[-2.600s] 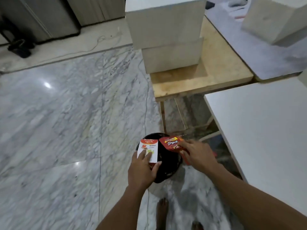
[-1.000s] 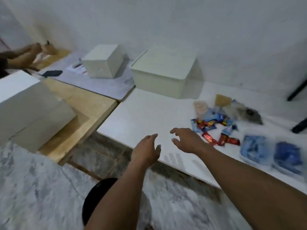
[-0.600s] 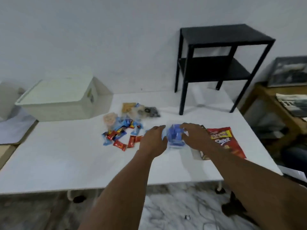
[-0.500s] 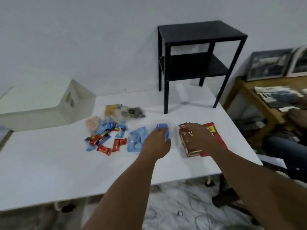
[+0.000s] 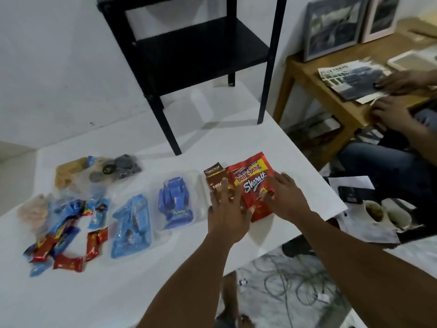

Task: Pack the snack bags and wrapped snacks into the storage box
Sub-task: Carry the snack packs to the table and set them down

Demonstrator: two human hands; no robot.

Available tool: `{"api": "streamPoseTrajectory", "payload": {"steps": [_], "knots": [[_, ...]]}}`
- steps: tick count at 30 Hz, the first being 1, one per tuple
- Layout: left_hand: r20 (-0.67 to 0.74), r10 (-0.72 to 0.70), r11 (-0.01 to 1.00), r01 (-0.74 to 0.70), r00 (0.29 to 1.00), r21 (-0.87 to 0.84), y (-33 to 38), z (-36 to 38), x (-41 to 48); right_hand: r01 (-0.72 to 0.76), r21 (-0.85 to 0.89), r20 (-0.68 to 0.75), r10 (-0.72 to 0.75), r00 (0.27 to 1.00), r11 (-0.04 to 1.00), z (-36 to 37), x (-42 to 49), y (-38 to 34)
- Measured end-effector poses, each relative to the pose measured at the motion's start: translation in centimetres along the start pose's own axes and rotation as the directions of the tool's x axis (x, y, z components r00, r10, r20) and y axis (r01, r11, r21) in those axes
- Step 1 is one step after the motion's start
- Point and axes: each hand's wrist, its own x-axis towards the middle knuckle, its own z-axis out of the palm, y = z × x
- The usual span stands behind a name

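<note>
Red foil first: the Beng-Beng bag lies flat on the white table. Its long axis runs away from me, with the top end toward the black stand and the print upright to my eye, leaning a little right. My right hand rests on its right side, fingers straight and spread, clasping nothing. A brown Nextar pack touches the bag's left edge and lies the same way. My left hand is spread flat over its near half, fingers apart, gripping nothing.

Just left of that, a clear pouch holds a bundle of blue wrapped pieces, and beside it a second pouch holds more blue ones. Further back, a biscuit bag shows dark round biscuits through its plastic. Loose sweets in red and blue wrappers are scattered at the far left.

The red bag sits near the table's right edge, close to its front corner. Bare white tabletop stretches between me and the pouches.
</note>
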Motion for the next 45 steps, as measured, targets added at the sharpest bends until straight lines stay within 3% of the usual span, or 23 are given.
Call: {"api": "streamPoseTrajectory", "payload": {"steps": [6,15,19,25,31,38,45], "knots": [[-0.078,-0.036,0.986,0.048,0.996,0.161,-1.1,2.3,3.0,0.049,-0.117,0.103,-0.037,0.994,0.992,4.3,3.7,1.2],[-0.130,-0.074,0.995,0.081,0.989,0.050,-2.1,2.3,3.3,0.065,-0.195,-0.001,-0.067,0.998,0.979,4.8,3.3,0.4],[-0.177,-0.050,0.998,0.057,0.983,0.031,-1.1,0.8,2.5,0.098,-0.238,0.021,-0.096,0.995,0.966,3.3,2.7,0.2],[-0.330,-0.054,0.998,0.047,0.943,-0.029,0.2,-2.4,-0.1,0.150,-0.252,0.026,-0.149,0.989,0.956,-0.6,1.4,-1.7],[-0.515,-0.119,0.993,0.113,0.849,-0.042,-1.3,-9.0,-5.1,0.287,-0.291,-0.014,-0.304,0.953,0.913,-5.4,0.6,-8.9],[-0.651,-0.298,0.936,0.348,0.698,-0.056,-11.2,-16.3,-15.8,0.580,-0.259,0.001,-0.600,0.800,0.772,-6.2,-2.5,-25.5],[-0.713,-0.544,0.772,0.597,0.443,-0.218,-23.6,-19.8,-34.6,0.843,-0.198,0.120,-0.842,0.527,0.500,0.7,-13.4,-47.0]]}}
